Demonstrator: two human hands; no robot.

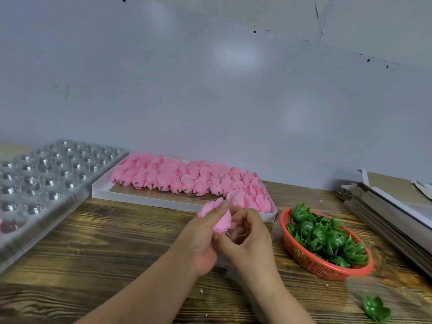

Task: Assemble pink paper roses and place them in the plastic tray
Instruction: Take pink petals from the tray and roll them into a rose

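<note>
My left hand (205,232) grips a pink paper rose (214,215) above the wooden table, thumb laid across its petals. My right hand (250,232) is curled close against it and pinches at the thin stem under the bloom. A clear plastic tray (39,183) with many round cells lies at the left; one pink rose (8,224) sits in a cell near its left edge. A white box (145,197) behind the hands holds several rows of pink rose heads (187,178). A red mesh basket (311,260) at the right is full of green plastic calyxes (327,237).
One loose green calyx (376,309) lies on the table at the bottom right. A stack of flat cardboard and white sheets (392,206) lies along the right edge. A plain grey wall (210,90) rises right behind the table.
</note>
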